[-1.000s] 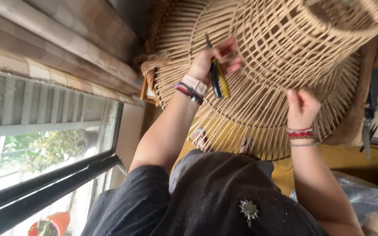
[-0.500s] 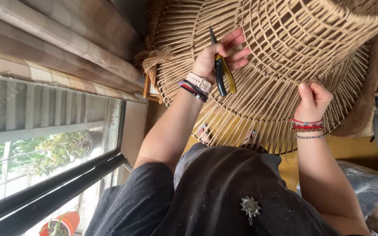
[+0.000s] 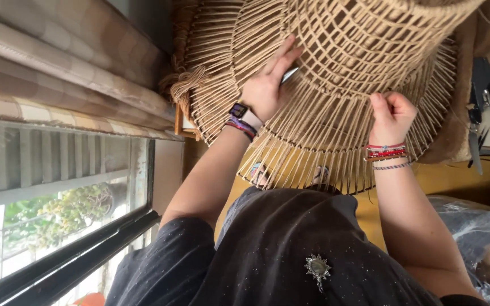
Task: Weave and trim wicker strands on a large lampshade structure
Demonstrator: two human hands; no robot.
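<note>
A large woven lampshade-like frame [image 3: 341, 62] of tan cord on a dark wire ring fills the top of the view. My left hand [image 3: 265, 88], with a watch and bracelets on the wrist, lies on the weave's left side. Its fingers are stretched over a thin tool [image 3: 290, 74], and only a grey sliver of the tool shows. My right hand [image 3: 391, 115], with red bracelets on the wrist, is closed and pinches a cord strand near the lower rim. My black garment with a small brooch [image 3: 317, 266] fills the bottom.
A window [image 3: 58, 215] with a striped blind and green plants outside takes up the left. A yellow surface [image 3: 455, 181] lies under the frame. Feet in sandals [image 3: 259, 171] show through the spokes. Clear plastic wrap [image 3: 477, 238] lies at bottom right, and dark tools [image 3: 477, 124] hang at the right edge.
My left hand has turned and flattened on the weave, so the yellow-handled tool is now mostly hidden beneath it. My right hand stays pinched at the rim. The view has moved closer.
</note>
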